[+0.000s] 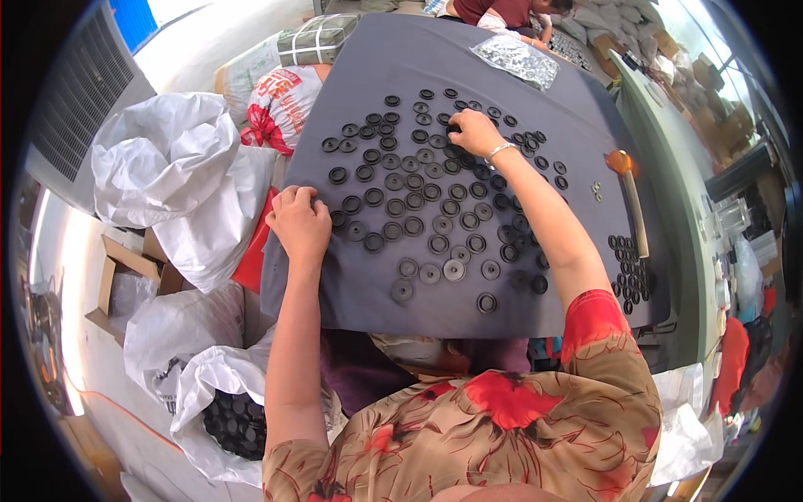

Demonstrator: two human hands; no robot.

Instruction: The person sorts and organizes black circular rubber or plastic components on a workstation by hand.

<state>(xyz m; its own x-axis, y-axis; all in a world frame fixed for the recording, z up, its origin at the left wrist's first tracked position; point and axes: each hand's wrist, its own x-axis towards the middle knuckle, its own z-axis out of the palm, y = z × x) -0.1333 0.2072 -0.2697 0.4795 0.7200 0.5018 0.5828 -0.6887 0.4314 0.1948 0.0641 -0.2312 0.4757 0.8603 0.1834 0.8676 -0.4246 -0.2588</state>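
Note:
Many round black rubber-like discs (414,225), ringed and some with a small centre hole, lie spread over the grey cloth-covered table (368,293). Toward the far middle of the spread, my right hand (477,134), with a bracelet at the wrist, reaches down, fingertips pinched at a black disc (453,131) that they partly cover. My left hand (299,222) rests at the table's left edge with its fingers curled. Whatever it may hold is hidden. Close beside its fingertips lies another black disc (338,219).
A hammer (629,197) and stacked black rings (629,272) lie along the right side. At the far edge sits a clear bag of small parts (516,61), near another person (502,12). White sacks (167,159) stand left; one open sack (234,422) holds black discs.

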